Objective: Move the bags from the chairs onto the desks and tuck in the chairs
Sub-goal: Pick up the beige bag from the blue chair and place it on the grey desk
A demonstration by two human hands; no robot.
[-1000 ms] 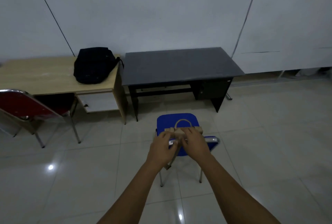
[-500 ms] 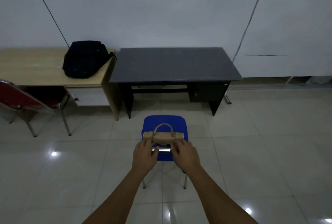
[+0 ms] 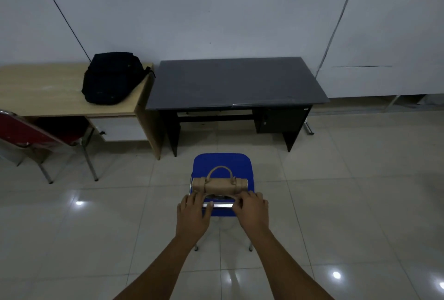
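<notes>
Red chair is cut off at the frame's left edge. Left hand and right hand have fingers curled on the blue chair backrest; tan bag lies on its seat.

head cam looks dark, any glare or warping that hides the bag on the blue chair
Head view: dim overall, yet the tan bag on the blue chair reads clearly; ceiling-light glare spots sit only on the floor tiles; wide-angle warping tilts the wall seams near the edges; both hands look sharp.

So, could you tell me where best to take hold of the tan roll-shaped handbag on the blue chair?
Judging by its pose, grip the tan roll-shaped handbag by its arched handle, reaching from above: the loop stands clear over the blue chair seat, open for fingers.
</notes>
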